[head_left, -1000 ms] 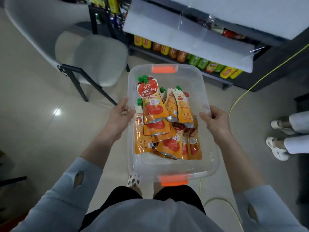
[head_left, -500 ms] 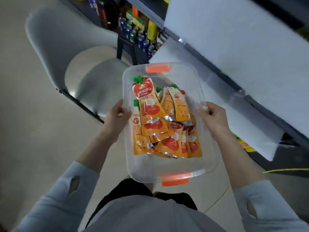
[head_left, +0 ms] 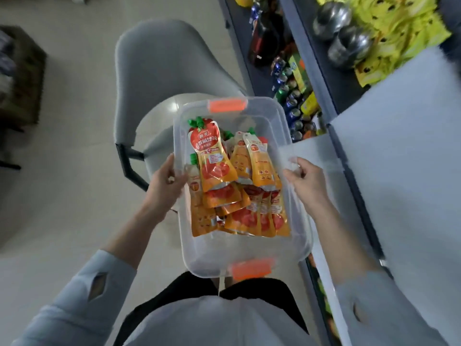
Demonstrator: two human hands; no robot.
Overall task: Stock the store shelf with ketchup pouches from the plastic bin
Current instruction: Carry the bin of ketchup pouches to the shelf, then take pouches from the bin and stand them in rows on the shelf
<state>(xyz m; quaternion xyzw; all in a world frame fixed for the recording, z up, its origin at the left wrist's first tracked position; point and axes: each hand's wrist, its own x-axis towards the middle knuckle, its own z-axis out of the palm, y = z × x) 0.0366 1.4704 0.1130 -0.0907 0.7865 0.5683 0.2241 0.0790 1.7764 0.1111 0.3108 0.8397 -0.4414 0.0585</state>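
Note:
I hold a clear plastic bin point(head_left: 252, 255) with orange latches at both ends, level in front of my body. My left hand point(head_left: 166, 184) grips its left rim and my right hand point(head_left: 305, 182) grips its right rim. Inside lie several orange and red ketchup pouches point(head_left: 224, 186) with green caps, piled flat and overlapping. The store shelf point(head_left: 321, 78) runs along the right side, its dark tiers holding cans, bottles and yellow packets. White sheets point(head_left: 409, 151) cover parts of the shelf next to my right hand.
A grey chair point(head_left: 159, 78) with black legs stands directly beyond the bin, its seat under the bin's far end. Pale tiled floor point(head_left: 69, 196) spreads to the left. A dark box point(head_left: 17, 78) sits at the far left edge.
The view has swung left along the shelf: the chair now sits behind the bin and upper tiers with yellow packets have come into view. Both hands keep the same grip on the bin.

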